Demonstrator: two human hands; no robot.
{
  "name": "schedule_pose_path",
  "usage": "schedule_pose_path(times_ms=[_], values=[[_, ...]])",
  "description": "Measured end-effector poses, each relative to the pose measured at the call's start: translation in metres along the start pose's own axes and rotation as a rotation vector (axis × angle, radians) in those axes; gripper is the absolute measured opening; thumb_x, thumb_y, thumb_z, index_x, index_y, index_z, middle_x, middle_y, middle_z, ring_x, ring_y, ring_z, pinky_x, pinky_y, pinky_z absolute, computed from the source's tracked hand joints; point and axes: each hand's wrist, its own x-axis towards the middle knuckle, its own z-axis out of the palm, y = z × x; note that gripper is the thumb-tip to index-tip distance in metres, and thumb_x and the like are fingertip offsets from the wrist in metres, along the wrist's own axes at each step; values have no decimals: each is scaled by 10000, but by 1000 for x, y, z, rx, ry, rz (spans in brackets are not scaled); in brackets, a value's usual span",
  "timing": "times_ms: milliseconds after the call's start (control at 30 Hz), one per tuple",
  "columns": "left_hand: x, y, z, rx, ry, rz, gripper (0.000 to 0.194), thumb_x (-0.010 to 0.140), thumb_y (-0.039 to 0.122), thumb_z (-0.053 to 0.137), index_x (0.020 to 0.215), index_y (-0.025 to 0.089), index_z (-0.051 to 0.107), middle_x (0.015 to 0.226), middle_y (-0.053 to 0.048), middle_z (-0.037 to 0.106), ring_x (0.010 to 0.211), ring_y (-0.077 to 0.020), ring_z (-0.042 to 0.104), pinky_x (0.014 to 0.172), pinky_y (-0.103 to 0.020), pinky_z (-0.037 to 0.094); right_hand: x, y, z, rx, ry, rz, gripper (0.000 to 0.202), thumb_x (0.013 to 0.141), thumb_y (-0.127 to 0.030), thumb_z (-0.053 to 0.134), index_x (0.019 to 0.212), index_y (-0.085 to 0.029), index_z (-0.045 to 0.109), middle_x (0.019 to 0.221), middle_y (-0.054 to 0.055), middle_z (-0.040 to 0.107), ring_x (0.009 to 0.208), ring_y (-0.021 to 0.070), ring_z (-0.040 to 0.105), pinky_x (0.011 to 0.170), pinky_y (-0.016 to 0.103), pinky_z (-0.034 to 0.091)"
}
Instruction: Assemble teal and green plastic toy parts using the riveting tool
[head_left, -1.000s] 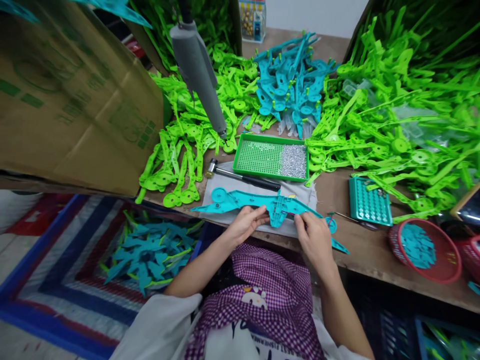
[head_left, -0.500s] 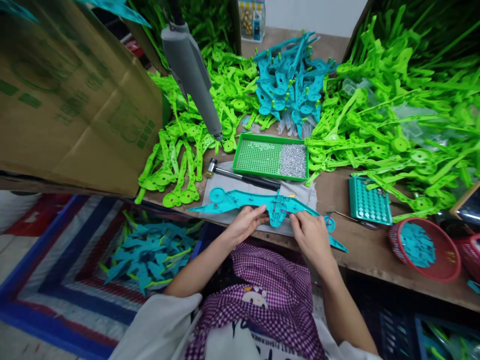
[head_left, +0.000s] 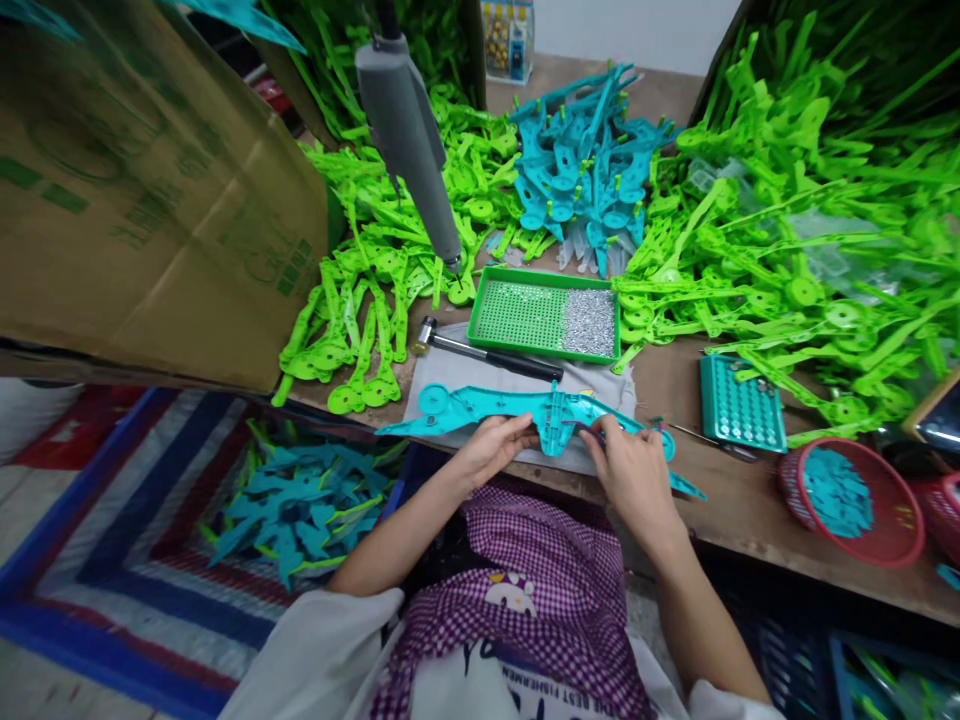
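A long turquoise plastic part point(head_left: 495, 402), wing-like with a ribbed block at its middle, lies across the grey cloth at the table edge. My left hand point(head_left: 499, 448) grips its lower edge just left of the block, thumb on top. A thin, dark reddish wire point(head_left: 576, 424) runs from the block towards my right hand point(head_left: 634, 472), whose fingertips are pinched on it over the part's right arm. That hand covers some of the right arm; its round disc and pointed tip show beyond.
Behind the cloth lie a hammer point(head_left: 491, 355) and a green tray point(head_left: 480, 312) with small silver pieces. An electric screwdriver point(head_left: 416, 150) hangs at left. Lime-green parts point(head_left: 795, 250) and turquoise parts point(head_left: 581, 160) are heaped behind. A teal box point(head_left: 742, 405) and red basket point(head_left: 892, 520) stand right.
My right hand has shifted slightly right and its fingers have lifted and bent more. My left hand stays on the turquoise part. The hanging screwdriver has swung a little right.
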Motion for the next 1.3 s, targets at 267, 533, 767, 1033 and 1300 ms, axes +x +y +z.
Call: schedule_pose_path(times_ms=[267, 533, 767, 1033, 1300], values=[[0, -1, 0, 16, -3, 16, 255, 721, 295, 776, 822, 66, 727, 892, -132, 736, 915, -247, 679, 913, -378, 484, 2, -3, 7, 70, 151, -64, 326, 1002, -305, 312, 889, -188, 595, 754, 51, 701, 687, 184, 584, 783, 340, 250], [-2, 2, 0, 64, -22, 9, 301, 719, 321, 779, 856, 57, 731, 913, -147, 735, 926, -250, 677, 927, -380, 481, -1, -2, 26, 191, 218, 32, 338, 998, -347, 333, 920, -179, 616, 781, 46, 716, 641, 179, 565, 741, 316, 263], [-1, 4, 0, 56, -29, -30, 294, 715, 316, 789, 832, 53, 730, 874, -148, 736, 937, -259, 682, 954, -398, 470, 2, -9, 15, 154, 257, 14, 326, 996, -316, 344, 921, -176, 628, 769, 50, 717, 636, 171, 572, 759, 325, 260], [1, 1, -2, 43, -24, -9, 291, 730, 304, 776, 870, 53, 729, 924, -156, 733, 935, -256, 684, 944, -388, 477, -2, -13, 8, 97, 226, -63, 294, 993, -299, 368, 910, -185, 625, 760, 38, 716, 659, 173, 585, 773, 332, 254], [0, 1, -1, 116, -53, 9, 352, 749, 360, 759, 919, 53, 724, 915, -156, 732, 906, -250, 685, 916, -393, 485, 4, -4, 17, 111, 170, -40, 304, 996, -311, 350, 922, -185, 617, 788, 40, 721, 676, 181, 588, 776, 334, 241]])
